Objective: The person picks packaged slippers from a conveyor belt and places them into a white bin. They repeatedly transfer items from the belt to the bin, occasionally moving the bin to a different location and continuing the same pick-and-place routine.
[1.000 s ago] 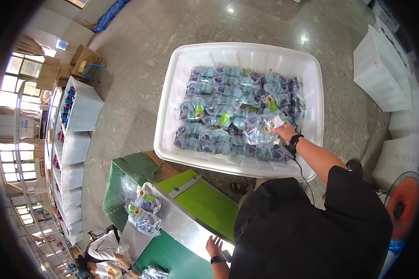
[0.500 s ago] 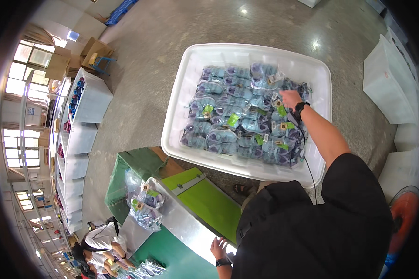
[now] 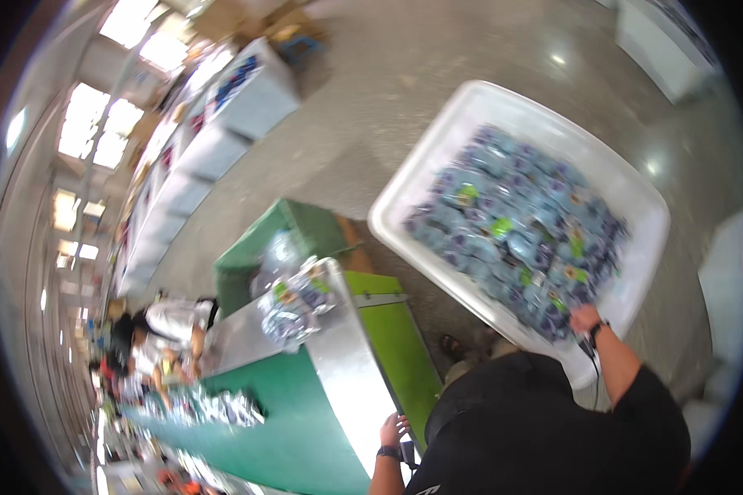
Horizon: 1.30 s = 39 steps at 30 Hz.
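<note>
My right hand [image 3: 585, 318] is low over the near right corner of a white plastic bin [image 3: 648, 247]. Its fingers are blurred and point down, so I cannot tell whether they grip anything. The bin holds several rows of clear-bagged blue and purple shoes [image 3: 516, 243], some with bright green tags. A dark band [image 3: 598, 328] circles my right wrist, and a thin black cable hangs beside it. My left hand [image 3: 394, 429] rests at the metal edge [image 3: 338, 363] of a green-topped conveyor, fingers stretched and apart. Another dark band [image 3: 390, 452] is on that wrist.
More bagged shoes [image 3: 293, 305] lie on the conveyor's metal end, by a green-covered box [image 3: 256, 247]. Co-workers [image 3: 173, 330] sit along the green belt [image 3: 305, 412], at left. White bins [image 3: 256, 91] line the far left; another bin [image 3: 660, 49] stands at far right.
The view has swung left, so the bin appears further right and tilted. My right hand has drawn back from the bin's right side to its near corner. My left hand stays at the conveyor edge.
</note>
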### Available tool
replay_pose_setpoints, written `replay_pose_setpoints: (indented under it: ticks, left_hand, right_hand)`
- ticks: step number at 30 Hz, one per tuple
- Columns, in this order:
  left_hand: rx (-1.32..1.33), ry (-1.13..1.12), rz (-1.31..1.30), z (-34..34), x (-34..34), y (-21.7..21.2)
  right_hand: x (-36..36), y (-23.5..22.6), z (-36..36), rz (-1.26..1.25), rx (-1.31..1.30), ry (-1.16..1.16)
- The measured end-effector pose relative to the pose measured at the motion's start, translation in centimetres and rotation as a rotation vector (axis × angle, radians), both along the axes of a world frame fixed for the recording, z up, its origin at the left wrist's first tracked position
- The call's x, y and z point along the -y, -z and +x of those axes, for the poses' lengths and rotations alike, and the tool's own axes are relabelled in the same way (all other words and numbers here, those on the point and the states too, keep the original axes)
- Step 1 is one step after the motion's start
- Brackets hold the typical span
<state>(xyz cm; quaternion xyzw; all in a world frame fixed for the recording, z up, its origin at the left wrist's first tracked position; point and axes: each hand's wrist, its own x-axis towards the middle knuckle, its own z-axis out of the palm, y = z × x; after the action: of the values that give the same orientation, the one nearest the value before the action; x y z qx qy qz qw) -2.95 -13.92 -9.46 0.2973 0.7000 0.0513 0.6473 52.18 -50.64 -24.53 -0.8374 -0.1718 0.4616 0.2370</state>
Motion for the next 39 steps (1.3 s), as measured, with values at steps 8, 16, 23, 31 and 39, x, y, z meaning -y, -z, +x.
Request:
replay_pose_setpoints:
  ticks: [8, 16, 23, 31, 39]
  left_hand:
    - [0.081, -0.108, 0.084, 1.2, -1.9, 1.3]
    - [0.098, -0.242, 0.158, -2.0, -2.6, 1.1]
    - [0.091, -0.406, 0.204, -8.7, -4.9, 1.4]
    - [-0.059, -0.429, 0.311, -19.9, -12.3, 2.0]
    - [-0.409, -0.394, 0.623, -30.1, -23.0, 4.3]
  right_hand:
    - [-1.6, -1.4, 0.1, -0.004, -0.463, 0.688]
    - [-10.9, -4.4, 2.0, 0.084, -0.387, 0.553]
    - [-17.3, -6.5, 0.2, 0.063, -0.343, 0.346]
    - [-21.9, -7.3, -3.1, 0.049, -0.258, 0.306]
    - [-26.1, -10.3, -7.5, 0.044, -0.229, 0.14]
